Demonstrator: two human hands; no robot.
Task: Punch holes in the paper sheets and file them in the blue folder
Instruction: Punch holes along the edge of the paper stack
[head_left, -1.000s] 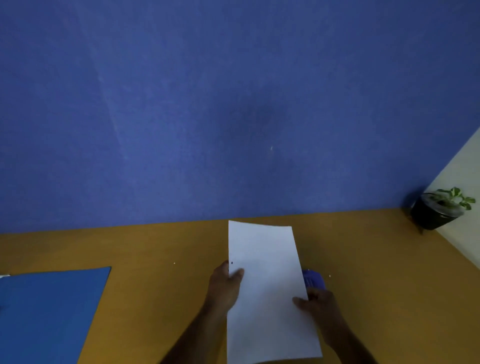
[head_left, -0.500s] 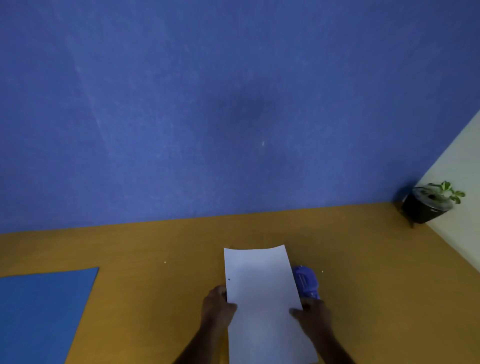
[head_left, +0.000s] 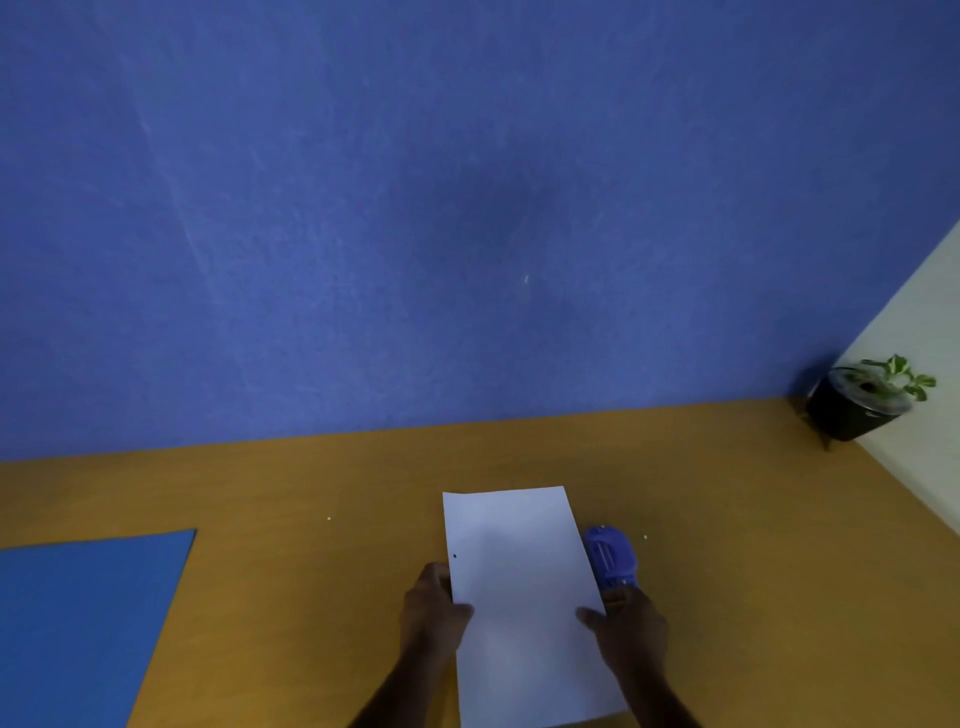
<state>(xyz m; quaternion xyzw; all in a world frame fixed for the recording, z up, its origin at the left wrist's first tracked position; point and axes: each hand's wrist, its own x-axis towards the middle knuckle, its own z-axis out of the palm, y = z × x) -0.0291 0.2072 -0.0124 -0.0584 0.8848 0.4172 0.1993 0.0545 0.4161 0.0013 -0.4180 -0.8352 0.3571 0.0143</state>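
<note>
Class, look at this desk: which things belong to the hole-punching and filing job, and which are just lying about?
Part of the job:
paper sheet, held at its edges by the left hand and right hand
purple hole punch
blue folder

Just lying about:
potted plant in the far right corner

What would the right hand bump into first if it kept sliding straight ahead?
Probably the purple hole punch. The right hand holds the paper sheet's right edge and points forward along it; the punch sits just beyond its fingers, though depth is hard to judge.
</note>
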